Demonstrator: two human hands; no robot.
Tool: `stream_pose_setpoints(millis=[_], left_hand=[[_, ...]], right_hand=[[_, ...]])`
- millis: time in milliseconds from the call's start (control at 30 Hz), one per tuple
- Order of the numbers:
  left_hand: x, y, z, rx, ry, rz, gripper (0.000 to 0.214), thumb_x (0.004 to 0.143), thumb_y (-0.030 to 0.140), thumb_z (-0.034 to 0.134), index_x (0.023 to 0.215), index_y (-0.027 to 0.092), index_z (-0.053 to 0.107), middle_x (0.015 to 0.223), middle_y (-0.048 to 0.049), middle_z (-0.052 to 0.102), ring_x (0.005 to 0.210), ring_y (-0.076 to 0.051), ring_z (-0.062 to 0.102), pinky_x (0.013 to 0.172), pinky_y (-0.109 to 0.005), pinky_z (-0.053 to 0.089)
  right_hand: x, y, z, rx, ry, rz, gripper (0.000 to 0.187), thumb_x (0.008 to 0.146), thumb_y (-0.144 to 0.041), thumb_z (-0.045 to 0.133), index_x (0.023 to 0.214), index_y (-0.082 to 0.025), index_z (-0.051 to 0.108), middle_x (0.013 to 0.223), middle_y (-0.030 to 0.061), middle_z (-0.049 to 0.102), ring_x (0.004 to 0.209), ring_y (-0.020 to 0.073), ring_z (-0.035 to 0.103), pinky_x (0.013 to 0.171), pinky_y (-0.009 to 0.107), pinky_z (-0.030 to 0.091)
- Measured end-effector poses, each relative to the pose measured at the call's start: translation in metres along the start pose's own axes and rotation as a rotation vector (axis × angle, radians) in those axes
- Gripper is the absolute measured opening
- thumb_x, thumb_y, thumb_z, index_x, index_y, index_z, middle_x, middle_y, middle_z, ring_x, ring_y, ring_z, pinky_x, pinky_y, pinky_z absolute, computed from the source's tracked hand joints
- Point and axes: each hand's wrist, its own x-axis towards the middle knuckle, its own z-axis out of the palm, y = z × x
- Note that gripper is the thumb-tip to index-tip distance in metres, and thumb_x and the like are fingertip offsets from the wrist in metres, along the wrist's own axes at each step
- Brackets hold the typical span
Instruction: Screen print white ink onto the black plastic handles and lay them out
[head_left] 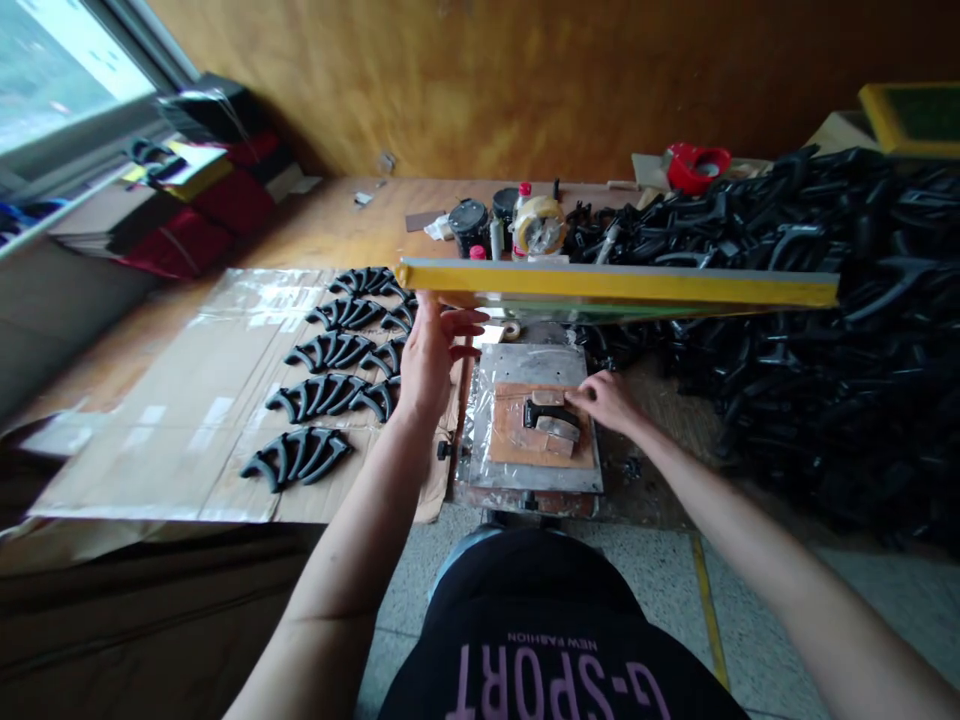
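A black curved plastic part (553, 413) lies in a holder of small blocks on a brown board (510, 440), which is fixed to a grey metal plate (589, 475). My right hand (606, 400) reaches in from the right, thumb and fingers pinched at the part's upper right end. Above the plate, a yellow-edged screen frame (615, 284) is seen edge-on, raised and stretching rightward. My left hand (431, 360) is up by the frame's left end, seemingly touching its underside. Its fingers are apart and extend to the right, with nothing visible in them.
Rows of black curved parts (322, 395) lie on a flat cardboard sheet (187, 400) at left. A large heap of black parts (825, 370) fills the right side. Dark jars (469, 225), a tape roll (540, 225) and a red tape dispenser (696, 168) stand behind the frame.
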Motion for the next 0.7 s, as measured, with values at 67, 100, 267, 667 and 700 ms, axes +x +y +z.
stream_pose_setpoints(millis=[67,100,267,667,700], left_hand=[[-0.019,-0.017,0.005,-0.014,0.037,-0.050,0.061,0.089,0.071,0.035,0.118,0.021,0.055,0.104,-0.0101,0.070,0.083,-0.015,0.066,0.060,-0.022,0.050],[-0.035,-0.029,0.008,-0.015,0.015,-0.146,0.062,0.088,0.071,0.037,0.119,0.021,0.055,0.104,-0.0111,0.071,0.082,-0.017,0.067,0.059,-0.023,0.050],[-0.123,-0.099,0.021,-0.146,-0.213,-0.858,0.057,0.085,0.066,0.051,0.114,0.018,0.062,0.107,-0.0150,0.071,0.093,-0.026,0.069,0.066,-0.033,0.055],[-0.147,-0.145,-0.205,0.721,0.494,-0.787,0.029,0.087,0.042,0.038,0.071,0.021,0.049,0.063,-0.0049,0.064,0.058,-0.024,0.062,0.056,-0.037,0.051],[-0.151,-0.150,-0.218,0.882,0.422,-0.771,0.029,0.086,0.041,0.037,0.069,0.021,0.050,0.061,-0.0066,0.063,0.058,-0.026,0.063,0.057,-0.039,0.052]], right_hand=[[-0.016,-0.024,0.027,-0.114,-0.034,-0.100,0.024,0.087,-0.041,0.064,0.081,-0.017,0.066,0.098,0.0123,0.065,0.097,0.0259,0.057,0.088,0.039,0.044],[-0.023,-0.037,0.036,-0.153,-0.033,-0.093,0.020,0.088,-0.036,0.063,0.083,-0.017,0.064,0.097,0.0132,0.065,0.098,0.0266,0.056,0.086,0.039,0.044],[-0.057,-0.099,0.053,-0.089,0.061,-0.124,0.013,0.096,-0.026,0.049,0.094,-0.018,0.059,0.089,0.0114,0.066,0.090,0.0254,0.056,0.079,0.037,0.045],[0.055,0.086,-0.025,-0.231,0.082,0.231,0.039,0.089,-0.007,0.042,0.120,-0.013,0.065,0.120,0.0148,0.064,0.114,0.0259,0.051,0.099,0.036,0.038],[0.065,0.098,-0.025,-0.241,0.053,0.266,0.041,0.089,-0.007,0.042,0.123,-0.014,0.063,0.122,0.0153,0.064,0.115,0.0260,0.052,0.100,0.036,0.038]])
